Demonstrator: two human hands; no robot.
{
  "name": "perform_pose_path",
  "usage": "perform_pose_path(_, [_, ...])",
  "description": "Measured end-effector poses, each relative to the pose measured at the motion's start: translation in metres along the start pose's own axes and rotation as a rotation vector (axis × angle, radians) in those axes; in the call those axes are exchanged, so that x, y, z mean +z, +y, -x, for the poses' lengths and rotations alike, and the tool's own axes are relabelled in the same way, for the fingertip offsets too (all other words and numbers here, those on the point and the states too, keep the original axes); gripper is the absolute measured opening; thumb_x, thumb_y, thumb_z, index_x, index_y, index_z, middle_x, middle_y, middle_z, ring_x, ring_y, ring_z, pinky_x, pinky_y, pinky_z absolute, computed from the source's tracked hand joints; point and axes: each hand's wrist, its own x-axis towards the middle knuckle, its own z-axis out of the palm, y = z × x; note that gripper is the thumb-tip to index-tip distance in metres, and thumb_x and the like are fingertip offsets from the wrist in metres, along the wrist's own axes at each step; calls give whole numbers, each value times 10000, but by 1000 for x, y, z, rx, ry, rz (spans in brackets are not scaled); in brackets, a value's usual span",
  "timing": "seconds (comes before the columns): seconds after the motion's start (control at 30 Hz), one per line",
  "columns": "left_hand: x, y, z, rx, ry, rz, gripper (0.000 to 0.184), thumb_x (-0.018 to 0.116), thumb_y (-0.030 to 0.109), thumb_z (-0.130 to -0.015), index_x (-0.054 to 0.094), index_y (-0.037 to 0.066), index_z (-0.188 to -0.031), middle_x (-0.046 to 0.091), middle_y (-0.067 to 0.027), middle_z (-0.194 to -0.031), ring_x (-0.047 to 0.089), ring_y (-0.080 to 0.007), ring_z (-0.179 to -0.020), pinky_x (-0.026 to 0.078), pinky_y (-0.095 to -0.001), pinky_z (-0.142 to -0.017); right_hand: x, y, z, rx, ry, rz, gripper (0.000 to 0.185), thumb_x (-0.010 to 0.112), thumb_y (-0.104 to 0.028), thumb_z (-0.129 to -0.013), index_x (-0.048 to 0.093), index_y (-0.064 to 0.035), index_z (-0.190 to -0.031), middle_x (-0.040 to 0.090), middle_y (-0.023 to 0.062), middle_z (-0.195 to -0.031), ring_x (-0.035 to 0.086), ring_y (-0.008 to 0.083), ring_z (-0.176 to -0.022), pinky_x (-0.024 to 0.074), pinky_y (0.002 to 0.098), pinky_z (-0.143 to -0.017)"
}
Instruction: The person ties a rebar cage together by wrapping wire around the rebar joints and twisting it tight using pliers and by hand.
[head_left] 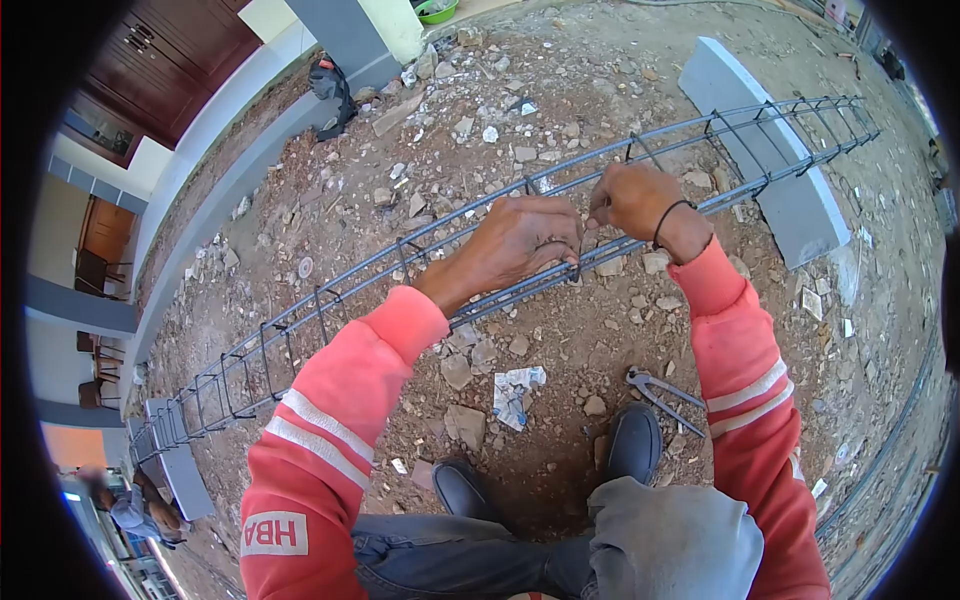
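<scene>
A long steel rebar cage [520, 290] with dark square stirrups [404, 258] runs diagonally in front of me. My left hand [525, 240] is over its near bars, fingers bent and pressed together beside a stirrup. Just to the right, my right hand [640, 205] is closed in a pinch, its fingertips close to the left ones. Whatever is between the fingers of either hand is too small or hidden to make out. Steel pincers [664, 396] lie on the ground by my right boot [633, 445], handles apart.
A grey block [745, 100] supports the cage's right end, another block [185, 480] its left. Rubble and a crumpled paper [517, 396] litter the dirt. A black bag [333, 100] leans near a pillar. Another person [145, 510] is at far left. Long bars [900, 435] lie at right.
</scene>
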Motion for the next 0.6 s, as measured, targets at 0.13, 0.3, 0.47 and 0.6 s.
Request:
perform_pose_path(0.13, [-2,0,-3,43,-112,-53,112,704,154,-823,658,60,-866,655,-64,-889,608,-271,-859,474,-394,-758,17,-12,-11,-17,-55,206,250,774,-260,-699,712,-86,-867,705,146,-884,672,353,-861,514,415,-696])
perform_pose_path(0.3, [1,2,0,-48,-77,30,106,683,139,-848,633,52,-880,605,-105,-856,580,-298,-874,457,-419,-767,0,-35,53,23,406,70,136,670,-183,-822,655,-50,-851,688,145,-822,680,305,-774,502,417,-659])
perform_pose_path(0.47, [2,0,2,-123,-95,32,116,680,168,-860,637,71,-908,593,-127,-901,580,-324,-889,453,-421,-773,71,-14,107,247,-12,-684,266,547,-85,-879,647,-64,-1124,660,155,-722,679,243,-703,505,349,-684])
perform_pose_path(0.6, [4,-5,3,-89,-81,50,133,683,190,-861,638,74,-905,591,-129,-902,582,-335,-895,450,-436,-776,95,-13,97,106,101,-997,499,454,-19,-896,422,-94,-1388,642,112,-662,669,235,-671,500,363,-652])
